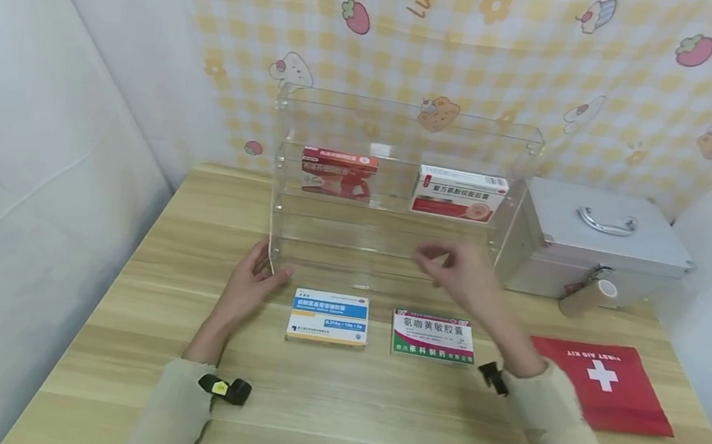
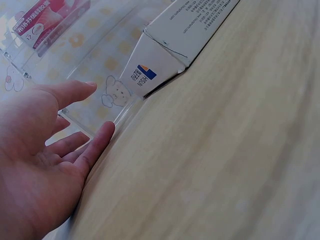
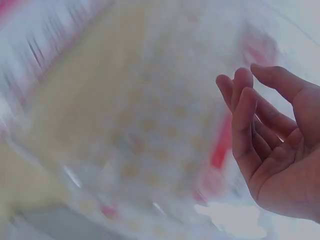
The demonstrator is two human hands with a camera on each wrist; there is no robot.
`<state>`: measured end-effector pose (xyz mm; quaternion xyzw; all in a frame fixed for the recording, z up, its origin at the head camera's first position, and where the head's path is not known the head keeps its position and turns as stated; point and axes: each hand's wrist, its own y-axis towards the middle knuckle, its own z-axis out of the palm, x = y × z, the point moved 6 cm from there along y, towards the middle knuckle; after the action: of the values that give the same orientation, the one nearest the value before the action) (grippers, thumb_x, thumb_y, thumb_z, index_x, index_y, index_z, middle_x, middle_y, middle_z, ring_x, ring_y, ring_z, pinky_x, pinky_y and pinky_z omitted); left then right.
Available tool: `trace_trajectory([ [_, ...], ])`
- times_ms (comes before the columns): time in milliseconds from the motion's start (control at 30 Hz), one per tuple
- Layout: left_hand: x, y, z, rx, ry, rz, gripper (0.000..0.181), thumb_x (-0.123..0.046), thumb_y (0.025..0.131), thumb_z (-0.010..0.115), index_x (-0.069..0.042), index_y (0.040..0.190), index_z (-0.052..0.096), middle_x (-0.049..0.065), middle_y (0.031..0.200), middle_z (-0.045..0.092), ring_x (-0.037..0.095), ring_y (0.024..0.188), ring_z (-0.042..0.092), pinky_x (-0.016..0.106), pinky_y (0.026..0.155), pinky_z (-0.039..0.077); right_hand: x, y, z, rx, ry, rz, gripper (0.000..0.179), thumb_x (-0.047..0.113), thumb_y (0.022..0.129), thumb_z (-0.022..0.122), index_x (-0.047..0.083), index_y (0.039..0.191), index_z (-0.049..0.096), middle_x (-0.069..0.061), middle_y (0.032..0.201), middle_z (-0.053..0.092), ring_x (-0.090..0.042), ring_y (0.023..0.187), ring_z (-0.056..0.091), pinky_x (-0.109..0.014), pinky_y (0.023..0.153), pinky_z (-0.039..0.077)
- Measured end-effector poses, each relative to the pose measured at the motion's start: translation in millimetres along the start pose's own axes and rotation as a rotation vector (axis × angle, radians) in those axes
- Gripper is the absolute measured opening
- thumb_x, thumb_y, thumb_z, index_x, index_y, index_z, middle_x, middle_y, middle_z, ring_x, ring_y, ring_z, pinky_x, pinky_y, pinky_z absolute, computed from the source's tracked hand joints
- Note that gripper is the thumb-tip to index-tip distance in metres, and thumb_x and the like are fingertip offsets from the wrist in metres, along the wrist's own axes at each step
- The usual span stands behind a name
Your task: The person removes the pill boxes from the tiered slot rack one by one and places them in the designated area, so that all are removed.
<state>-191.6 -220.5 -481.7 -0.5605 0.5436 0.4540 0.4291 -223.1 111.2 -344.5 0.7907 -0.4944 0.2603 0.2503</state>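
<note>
A clear acrylic shelf rack (image 1: 321,229) stands on the table. My left hand (image 1: 251,285) rests at its lower left edge, thumb extended in front; in the left wrist view this hand (image 2: 45,155) has loosely bent fingers against the clear side. In front of the rack's lower right part hovers my right hand (image 1: 467,274), blurred and holding nothing; the right wrist view shows that hand (image 3: 280,145) with bent fingers and thumb tip close to them. On one shelf stand a red medicine box (image 1: 338,175) and a white-and-red medicine box (image 1: 459,194).
A blue-and-white medicine box (image 1: 328,317) and a green-and-white medicine box (image 1: 433,336) lie before the rack. To the right are a silver case (image 1: 604,232), a tan roll (image 1: 588,297) and a red first aid pouch (image 1: 615,406). A checked cloth (image 1: 378,52) hangs behind.
</note>
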Motion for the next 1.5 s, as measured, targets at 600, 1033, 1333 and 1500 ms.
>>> trace_trajectory([
  [600, 2.5, 0.5, 0.0, 0.004, -0.010, 0.007, 0.082, -0.027, 0.090, 0.073, -0.013, 0.155, 0.025, 0.012, 0.157, 0.029, 0.026, 0.140, 0.032, 0.038, 0.111, 0.037, 9.6, 24.7, -116.0, -0.227, -0.585, -0.009, 0.044, 0.038, 0.092, 0.069, 0.011, 0.126, 0.064, -0.021, 0.123, 0.057, -0.033, 0.070, 0.059, -0.041, 0.046, 0.044],
  [1033, 1.4, -0.4, -0.2, -0.009, -0.002, -0.002, 0.083, -0.027, 0.090, 0.073, -0.014, 0.156, 0.023, 0.011, 0.157, 0.030, 0.026, 0.140, 0.033, 0.037, 0.110, 0.037, 7.0, 32.7, -115.1, -0.101, -0.585, 0.009, 0.045, 0.040, 0.094, 0.065, 0.011, 0.128, 0.062, -0.019, 0.088, 0.068, -0.028, 0.060, 0.049, -0.036, 0.040, 0.035],
  [1333, 2.2, -0.3, -0.8, -0.009, 0.001, 0.002, 0.083, -0.025, 0.090, 0.073, -0.015, 0.156, 0.024, 0.011, 0.157, 0.030, 0.026, 0.141, 0.032, 0.039, 0.111, 0.037, 0.2, 37.6, -121.7, -0.001, -0.330, 0.106, 0.032, 0.016, 0.095, 0.066, 0.010, 0.127, 0.060, -0.025, 0.120, 0.064, -0.020, 0.062, 0.069, -0.034, 0.045, 0.054],
  [1500, 1.6, 0.3, -0.6, -0.005, 0.006, -0.003, 0.080, -0.022, 0.091, 0.072, -0.014, 0.156, 0.024, 0.011, 0.157, 0.030, 0.026, 0.141, 0.032, 0.039, 0.111, 0.036, -1.2, 37.8, -125.2, 0.028, -0.297, 0.126, 0.033, 0.018, 0.095, 0.067, 0.011, 0.126, 0.060, -0.026, 0.119, 0.064, -0.022, 0.064, 0.070, -0.036, 0.041, 0.052],
])
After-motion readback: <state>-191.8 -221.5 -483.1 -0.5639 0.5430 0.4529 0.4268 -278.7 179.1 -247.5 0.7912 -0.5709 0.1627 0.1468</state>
